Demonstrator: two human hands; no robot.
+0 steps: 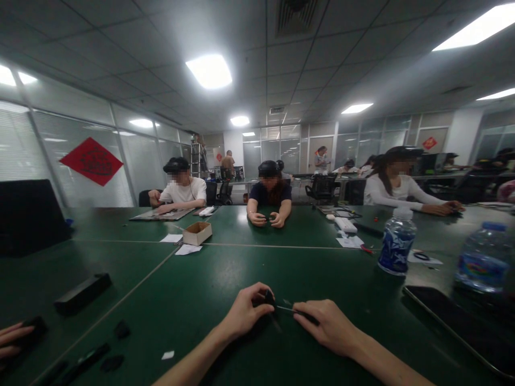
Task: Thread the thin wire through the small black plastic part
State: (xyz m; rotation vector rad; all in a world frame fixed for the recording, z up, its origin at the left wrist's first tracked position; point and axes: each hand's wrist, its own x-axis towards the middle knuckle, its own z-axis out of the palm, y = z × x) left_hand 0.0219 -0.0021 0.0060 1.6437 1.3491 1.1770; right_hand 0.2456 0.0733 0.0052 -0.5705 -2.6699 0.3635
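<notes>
Between thumb and fingers, my left hand (pixel 247 310) pinches a small black part (pixel 269 297) just above the green table (pixel 209 321). My right hand (pixel 328 324) is closed around the dark handle of a thin screwdriver (pixel 285 308). Its metal shaft points left, with the tip at or very near the black part; whether they touch I cannot tell. Most of the handle is hidden in my palm and fingers.
A phone (pixel 454 321) and two water bottles (pixel 397 244) (pixel 483 260) stand or lie at right. Black pieces (pixel 112 363), a black block (pixel 83 294) and another person's hand (pixel 14 339) are at left. An open cardboard box (pixel 197 234) sits farther off; people sit opposite.
</notes>
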